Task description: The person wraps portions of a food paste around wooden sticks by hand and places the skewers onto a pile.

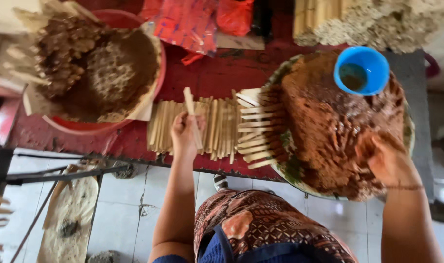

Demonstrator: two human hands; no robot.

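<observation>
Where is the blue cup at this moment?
In the head view, the blue cup sits upper right on top of the brown mound heaped on a round tray, above the right hand.

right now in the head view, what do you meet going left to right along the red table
red basin heaped with filled tubes → left hand holding a pale stick over the row of sticks → tray of brown powder → blue cup → right hand in the powder

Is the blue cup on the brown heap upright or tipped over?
Upright. The blue cup shows its open round mouth to the camera, sitting on the brown heap; a dark layer shows inside at the bottom.
</observation>
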